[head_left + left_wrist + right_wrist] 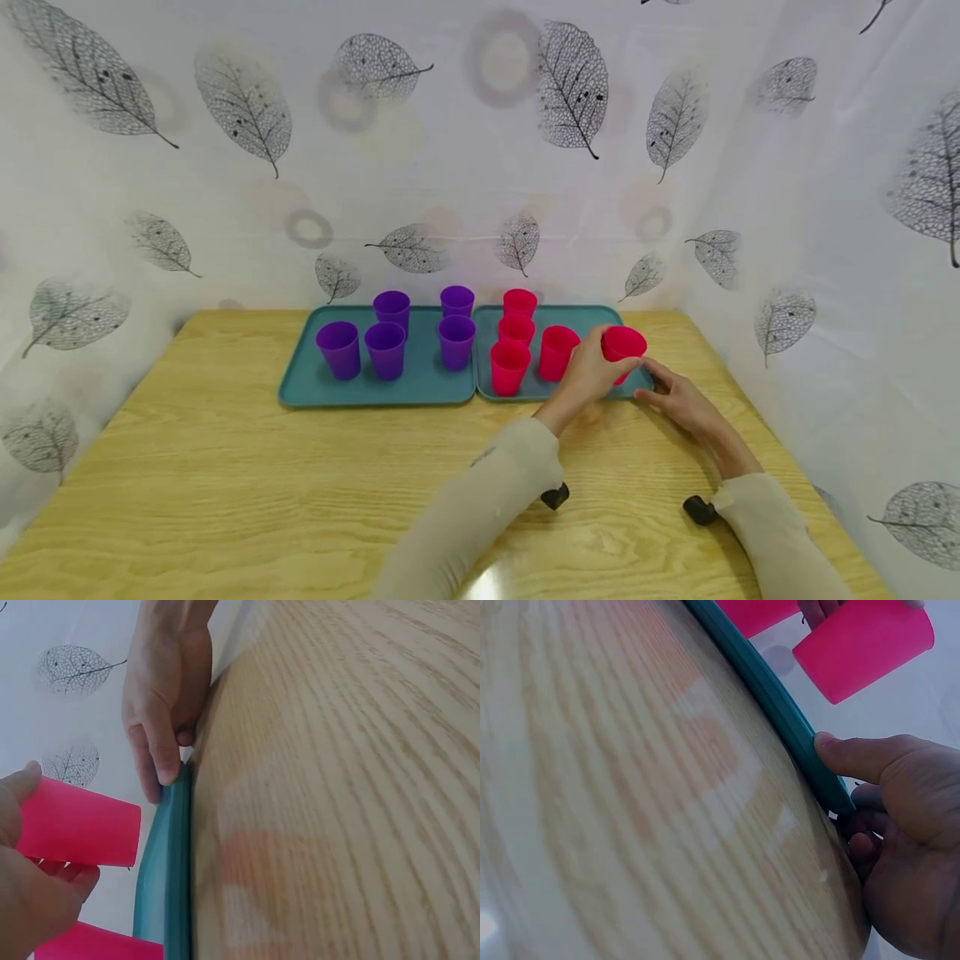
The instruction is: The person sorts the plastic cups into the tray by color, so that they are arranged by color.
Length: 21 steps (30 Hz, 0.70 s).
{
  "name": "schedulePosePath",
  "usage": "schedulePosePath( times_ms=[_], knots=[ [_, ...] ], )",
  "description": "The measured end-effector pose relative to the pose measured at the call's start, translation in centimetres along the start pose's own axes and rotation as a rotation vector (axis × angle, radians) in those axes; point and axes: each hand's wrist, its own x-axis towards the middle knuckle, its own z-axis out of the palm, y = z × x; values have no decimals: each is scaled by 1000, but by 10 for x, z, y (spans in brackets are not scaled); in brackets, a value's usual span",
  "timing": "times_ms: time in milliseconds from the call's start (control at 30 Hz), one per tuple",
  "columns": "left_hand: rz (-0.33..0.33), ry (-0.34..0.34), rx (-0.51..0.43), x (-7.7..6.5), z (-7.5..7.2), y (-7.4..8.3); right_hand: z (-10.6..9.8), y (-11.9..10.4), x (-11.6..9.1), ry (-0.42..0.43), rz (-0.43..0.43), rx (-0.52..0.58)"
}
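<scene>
My left hand [588, 371] grips a pink plastic cup [625, 343] near the right end of the right teal tray [592, 317]. In the left wrist view this cup [82, 825] shows between thumb and fingers, raised off the tray surface. My right hand [686, 404] is at the tray's front right corner. The right wrist view shows its thumb [855, 754] on the tray's rim [787, 712], the other fingers curled about the corner. Several more pink cups [510, 371] stand upright on this tray, one [557, 354] just left of my left hand.
A second teal tray [420, 390] adjoins on the left, bearing several upright purple cups [384, 354]. Both trays lie at the back of the wood-grain table [262, 492]. A leaf-patterned white curtain [450, 183] rises behind and along the sides.
</scene>
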Motion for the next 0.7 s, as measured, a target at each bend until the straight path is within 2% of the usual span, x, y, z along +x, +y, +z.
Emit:
schedulePosePath(
  times_ms=[133,333,700],
  knots=[
    [-8,-12,0,0,3,-10,2,-2,1,-3,16,3],
    [-16,5,46,-2,9,-23,4,0,2,6,2,-23],
    [-27,-19,59,-6,9,-31,2,0,3,9,25,-16]
  ],
)
